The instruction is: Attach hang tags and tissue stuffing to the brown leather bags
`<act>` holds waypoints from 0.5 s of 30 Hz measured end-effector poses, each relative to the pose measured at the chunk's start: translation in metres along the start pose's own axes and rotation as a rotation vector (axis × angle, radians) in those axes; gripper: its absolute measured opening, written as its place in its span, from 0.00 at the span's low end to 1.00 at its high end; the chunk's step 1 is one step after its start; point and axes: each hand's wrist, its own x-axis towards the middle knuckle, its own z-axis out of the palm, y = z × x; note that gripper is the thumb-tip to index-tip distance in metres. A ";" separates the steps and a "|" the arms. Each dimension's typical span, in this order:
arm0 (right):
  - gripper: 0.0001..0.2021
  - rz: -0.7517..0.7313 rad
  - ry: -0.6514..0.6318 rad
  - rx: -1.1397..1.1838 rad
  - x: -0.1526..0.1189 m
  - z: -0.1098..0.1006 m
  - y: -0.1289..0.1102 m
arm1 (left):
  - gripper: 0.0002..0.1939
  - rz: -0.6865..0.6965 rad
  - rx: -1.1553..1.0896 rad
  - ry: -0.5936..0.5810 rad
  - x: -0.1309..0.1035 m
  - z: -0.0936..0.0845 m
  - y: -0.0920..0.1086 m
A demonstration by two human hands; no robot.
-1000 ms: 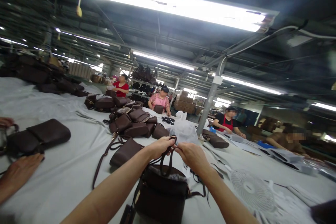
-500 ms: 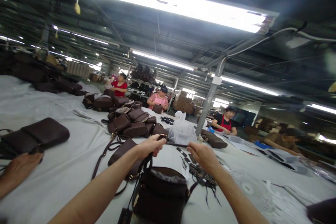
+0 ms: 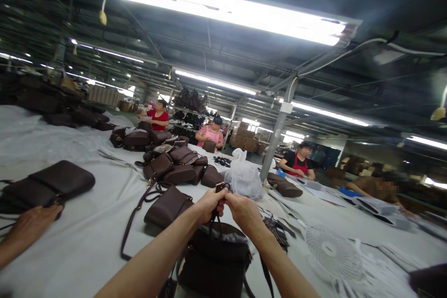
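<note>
My left hand is closed on a dark strap with a metal buckle near its top. Beside it, touching, my right hand pinches the same strap; the fingertips of both hands meet and hide part of it. Below them a dark brown handbag stands upright on the white-covered table, its top open with pale wrapping inside. A dark tag hangs at the bag's lower left. Left of my hands lies another brown bag with a long strap.
A pile of brown bags lies ahead, beside a clear plastic bag and a metal post. At right is a white fan. At far left a co-worker's hand touches a brown bag. Other people work across the table.
My right hand has moved left to meet my left hand; the strap stretched between them is now gathered at the fingers. My left hand has shifted slightly right.
</note>
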 end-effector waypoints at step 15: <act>0.12 -0.009 -0.028 0.097 -0.031 -0.006 0.044 | 0.12 -0.055 0.074 0.004 0.010 -0.018 0.034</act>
